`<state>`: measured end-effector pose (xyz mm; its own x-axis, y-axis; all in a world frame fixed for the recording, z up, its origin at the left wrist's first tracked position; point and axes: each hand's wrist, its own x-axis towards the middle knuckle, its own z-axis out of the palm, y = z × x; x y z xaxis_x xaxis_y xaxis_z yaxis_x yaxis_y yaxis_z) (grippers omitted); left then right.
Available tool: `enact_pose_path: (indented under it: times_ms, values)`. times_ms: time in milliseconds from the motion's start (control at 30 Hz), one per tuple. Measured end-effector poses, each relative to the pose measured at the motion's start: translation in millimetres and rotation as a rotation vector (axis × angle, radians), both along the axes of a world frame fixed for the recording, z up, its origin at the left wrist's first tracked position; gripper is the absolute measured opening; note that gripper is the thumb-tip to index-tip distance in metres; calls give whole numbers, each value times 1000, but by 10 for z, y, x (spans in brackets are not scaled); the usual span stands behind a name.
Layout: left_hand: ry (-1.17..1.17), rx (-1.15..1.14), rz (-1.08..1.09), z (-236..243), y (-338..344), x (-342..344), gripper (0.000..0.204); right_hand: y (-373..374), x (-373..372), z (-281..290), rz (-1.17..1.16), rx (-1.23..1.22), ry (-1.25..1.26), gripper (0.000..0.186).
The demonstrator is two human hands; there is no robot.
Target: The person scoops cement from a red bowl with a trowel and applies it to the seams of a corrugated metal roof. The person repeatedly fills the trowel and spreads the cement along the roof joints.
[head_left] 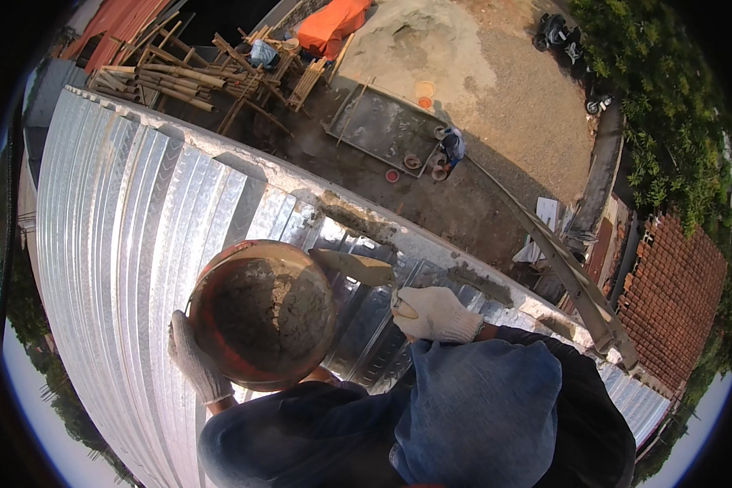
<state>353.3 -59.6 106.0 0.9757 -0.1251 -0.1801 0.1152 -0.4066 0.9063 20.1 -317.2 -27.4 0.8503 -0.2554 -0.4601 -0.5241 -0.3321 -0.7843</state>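
In the head view, a round, red, mortar-smeared bucket (pixel 211 346) is sitting just in front of the person's dark blue trousers (pixel 480 398), its base hidden, and is holding lumpy grey mortar (pixel 268 305). The left hand (pixel 191 362), in a whitish knitted glove, is bracing the bucket's left side from outside; how far its grip is closing I cannot tell, as part of it is turned away. Right of the bucket, the right hand (pixel 437 315), in a matching glove, is clasping the handle of a mortar-coated pointed trowel (pixel 354 266), its grip pressing firmly round it. The blade is pointing back toward the bucket's upper right rim; whether it is touching I cannot tell. Silvery ribbed metal sheeting (pixel 150 220) is spreading left of the bucket and passing behind it. Beyond the bucket, a rough pale concrete wall top (pixel 276 175) is running diagonally, and dark grey mortar patches (pixel 480 283) are lying along it to the bucket's upper right. Farther beyond the bucket, down on the ground, a shallow rectangular mixing tray (pixel 372 152) is lying with a stooping co-worker (pixel 453 148) working at its right end. Stacked tan bamboo poles (pixel 179 81) are resting beyond the bucket to the upper left, and a bright orange tarpaulin (pixel 329 28) is lying beyond them.
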Motion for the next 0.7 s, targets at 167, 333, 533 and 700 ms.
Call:
enact_pose_path:
  times_ms: [167,333,533,700]
  values:
    - [7,-5,2,13,3,-4,32,-46,49,86,-18,115,38,31]
    - [16,-9,30,48,-119,-60,32,-59,42,106,-11,89,30,31]
    - [0,-9,18,26,-65,-31,32,-49,23,59,9,55,8,32]
    - [-19,-2,36,73,-179,-95,34,-34,10,17,0,44,9,32]
